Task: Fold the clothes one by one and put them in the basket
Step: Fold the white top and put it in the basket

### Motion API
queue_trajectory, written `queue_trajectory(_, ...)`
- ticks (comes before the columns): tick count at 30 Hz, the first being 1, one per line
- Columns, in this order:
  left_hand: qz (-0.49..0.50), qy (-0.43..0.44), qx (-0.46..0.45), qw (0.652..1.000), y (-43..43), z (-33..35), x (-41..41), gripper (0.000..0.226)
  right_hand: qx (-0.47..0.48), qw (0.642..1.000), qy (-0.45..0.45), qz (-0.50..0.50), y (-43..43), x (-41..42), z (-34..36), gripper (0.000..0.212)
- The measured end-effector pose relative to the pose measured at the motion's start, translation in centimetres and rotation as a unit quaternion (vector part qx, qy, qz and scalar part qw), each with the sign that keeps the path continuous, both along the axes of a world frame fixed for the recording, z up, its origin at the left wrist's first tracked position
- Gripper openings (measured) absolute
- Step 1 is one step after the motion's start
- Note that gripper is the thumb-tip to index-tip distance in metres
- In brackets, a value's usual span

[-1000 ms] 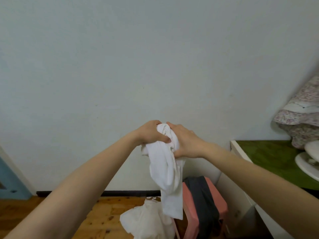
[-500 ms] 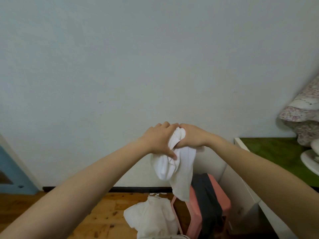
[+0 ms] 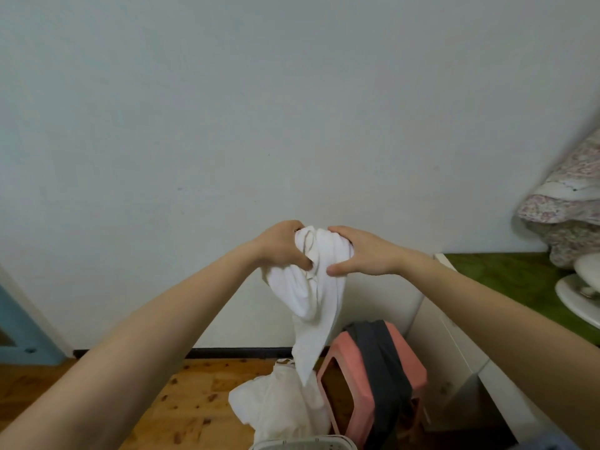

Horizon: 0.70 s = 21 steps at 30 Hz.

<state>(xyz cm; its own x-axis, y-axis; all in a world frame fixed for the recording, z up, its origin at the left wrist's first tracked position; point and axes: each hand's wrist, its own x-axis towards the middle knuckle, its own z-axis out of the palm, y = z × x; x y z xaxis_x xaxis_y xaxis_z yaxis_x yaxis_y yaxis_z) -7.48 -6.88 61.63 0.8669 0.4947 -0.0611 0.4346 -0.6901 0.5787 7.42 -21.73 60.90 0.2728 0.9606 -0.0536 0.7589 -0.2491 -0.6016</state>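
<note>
**White garment held up, hanging vertical**

Soft white cloth garment hangs in mid-air in front of the wall, long axis vertical, narrow tail pointing down. Left hand & right hand: 2 grips closed round its bunched top. Below: crumpled white cloth behind white plastic basket rim; pink plastic stool w/ dark grey garment draped over.

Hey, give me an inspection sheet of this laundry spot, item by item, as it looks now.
Surface: wooden floor; green tabletop at right.
Job's things: white garment held up, bunched; second white garment heaped below; dark garment draped over pink stool; basket rim at bottom edge.
Clutter: floral cloth and white rounded object at far right.
Hands: left hand and right hand both grip the white garment.
Cables: nothing seen.
Surroundings: plain wall; blue door at left.
</note>
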Motion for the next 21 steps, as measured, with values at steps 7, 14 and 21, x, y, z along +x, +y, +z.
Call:
queue_trajectory(7,-0.021,0.01,-0.135,0.991,-0.4,0.2,0.3,0.059,0.003,0.981,-0.189,0.042,0.2,-1.4,-0.6,0.105)
queue_trajectory(14,-0.089,0.027,0.022,0.995,-1.9,-0.2,0.6,0.097,0.017,0.989,-0.146,-0.022,0.7,-1.9,-1.0,0.076)
queue_trajectory(21,-0.135,0.018,0.323,0.937,-3.4,-2.1,-0.1,0.128,-0.021,0.989,0.117,-0.088,0.4,-0.6,0.1,0.04)
